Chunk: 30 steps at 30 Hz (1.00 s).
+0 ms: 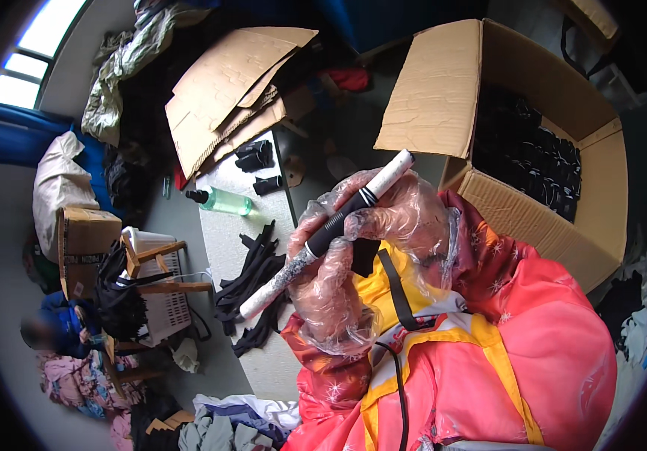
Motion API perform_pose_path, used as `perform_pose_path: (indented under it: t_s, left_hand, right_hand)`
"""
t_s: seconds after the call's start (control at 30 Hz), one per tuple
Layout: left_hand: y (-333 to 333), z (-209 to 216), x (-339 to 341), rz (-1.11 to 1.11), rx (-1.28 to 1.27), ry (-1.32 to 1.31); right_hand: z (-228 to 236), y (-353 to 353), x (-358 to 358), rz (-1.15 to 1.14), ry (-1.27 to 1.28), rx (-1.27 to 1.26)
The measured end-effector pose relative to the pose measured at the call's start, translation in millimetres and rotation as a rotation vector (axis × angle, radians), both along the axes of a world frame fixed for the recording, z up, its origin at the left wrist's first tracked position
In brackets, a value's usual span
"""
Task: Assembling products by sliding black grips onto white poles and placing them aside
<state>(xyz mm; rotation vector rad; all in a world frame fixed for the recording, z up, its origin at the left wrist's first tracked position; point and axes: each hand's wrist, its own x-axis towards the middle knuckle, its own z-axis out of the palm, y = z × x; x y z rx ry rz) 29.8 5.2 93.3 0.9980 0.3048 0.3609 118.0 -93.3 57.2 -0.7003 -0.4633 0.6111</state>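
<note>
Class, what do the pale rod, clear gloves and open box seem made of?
Pale rod: possibly plastic or cardboard; its dull, speckled surface leaves it open. Gloves: probably thin, glossy plastic film, judging by see-through wrinkles. Box: matte brown cardboard, likely corrugated, with creased flaps.

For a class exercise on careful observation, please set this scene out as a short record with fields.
Left hand: clear plastic glove, gripping a whitish rod
Right hand: gloved likewise, gripping the same rod
Around rod's middle: black covering
Pale table: green bottle, black strips
Open cardboard box: black items inside
</note>
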Motion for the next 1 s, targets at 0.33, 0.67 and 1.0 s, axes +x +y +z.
perform_pose_path:
  t_s: [0.33,0.67,1.0]
  left_hand:
    - [-1,-30,4,0.061,-0.097,0.039]
    - [6,-56,5,0.061,-0.147,0.038]
    - [5,-52,-4,0.090,-0.164,0.017]
  right_hand:
    - [-18,-3,-8,-0.367,0.048,-0.092]
    - [-21,-8,-6,-0.161,0.184,-0.179]
    - [-28,3,-15,-0.183,0.121,-0.246]
